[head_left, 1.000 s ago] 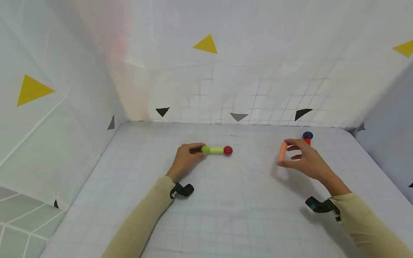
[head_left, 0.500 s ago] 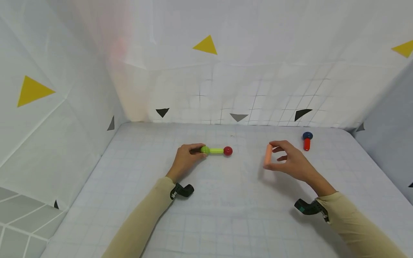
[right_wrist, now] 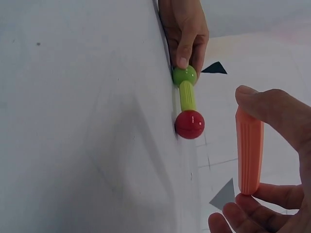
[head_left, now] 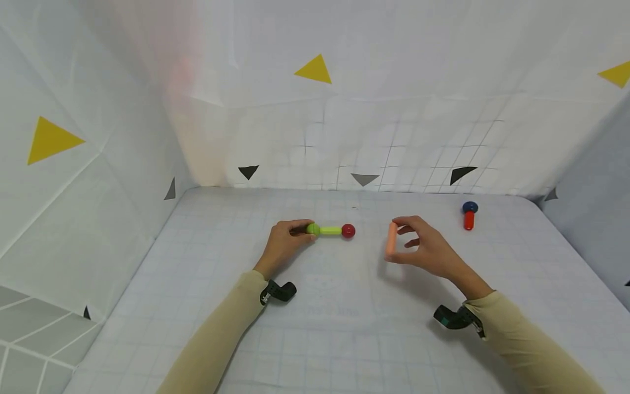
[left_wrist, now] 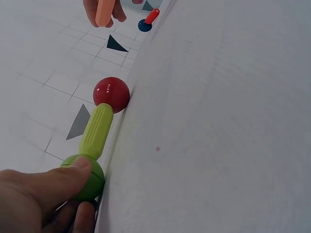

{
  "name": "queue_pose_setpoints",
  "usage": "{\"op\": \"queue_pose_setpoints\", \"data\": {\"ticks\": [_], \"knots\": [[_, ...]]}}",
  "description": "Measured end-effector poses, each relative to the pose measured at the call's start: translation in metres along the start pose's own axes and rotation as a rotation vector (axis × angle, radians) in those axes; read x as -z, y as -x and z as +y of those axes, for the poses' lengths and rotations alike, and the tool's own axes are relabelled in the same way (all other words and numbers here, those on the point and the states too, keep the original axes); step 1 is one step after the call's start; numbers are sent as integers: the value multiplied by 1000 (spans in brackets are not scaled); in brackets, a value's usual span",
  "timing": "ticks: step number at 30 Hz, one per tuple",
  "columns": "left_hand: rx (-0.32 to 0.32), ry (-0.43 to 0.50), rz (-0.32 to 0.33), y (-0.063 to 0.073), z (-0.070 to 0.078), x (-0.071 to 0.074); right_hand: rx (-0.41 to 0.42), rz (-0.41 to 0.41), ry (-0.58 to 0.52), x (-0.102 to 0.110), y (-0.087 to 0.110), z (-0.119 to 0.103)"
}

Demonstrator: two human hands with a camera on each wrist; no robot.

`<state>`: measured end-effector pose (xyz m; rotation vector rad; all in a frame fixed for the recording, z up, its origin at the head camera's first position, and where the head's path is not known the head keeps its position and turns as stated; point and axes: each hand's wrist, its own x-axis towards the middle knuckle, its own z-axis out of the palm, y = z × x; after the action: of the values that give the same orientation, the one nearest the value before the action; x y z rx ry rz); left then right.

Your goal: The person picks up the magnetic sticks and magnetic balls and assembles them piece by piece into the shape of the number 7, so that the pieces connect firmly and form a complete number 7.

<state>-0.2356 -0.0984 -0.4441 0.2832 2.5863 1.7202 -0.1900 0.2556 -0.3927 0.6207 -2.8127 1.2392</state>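
Observation:
My left hand (head_left: 284, 245) pinches a green ball (left_wrist: 93, 185) between thumb and fingers, low at the table. From that ball a ribbed lime-green rod (left_wrist: 97, 131) runs to a shiny red ball (left_wrist: 112, 94), the three joined in a line. To the right of the red ball, apart from it, my right hand (head_left: 425, 249) holds a ribbed orange rod (right_wrist: 250, 150) by its two ends, thumb on one and a finger on the other. A shadow on the table shows below the right hand.
A dark blue ball (head_left: 470, 207) with a red rod (head_left: 469, 221) attached lies at the back right of the table. A white sheet printed with a grid covers the tabletop (head_left: 334, 339). White walls (head_left: 423, 120) with yellow and black triangles stand behind and at the sides.
The right hand has moved left with the orange rod, closer to the red ball. This uncovered the red rod at the back right. The left hand and its pieces have stayed in place.

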Motion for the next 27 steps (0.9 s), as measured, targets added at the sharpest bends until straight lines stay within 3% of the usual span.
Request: {"op": "queue_pose_setpoints", "data": {"ticks": [14,27], "knots": [[0,-3,4,0,0,0,3,-33,-68,-27,-11,-13],[1,-2,-1,-2,-3,0,55,-57,-108,-47,-19,-13]]}}
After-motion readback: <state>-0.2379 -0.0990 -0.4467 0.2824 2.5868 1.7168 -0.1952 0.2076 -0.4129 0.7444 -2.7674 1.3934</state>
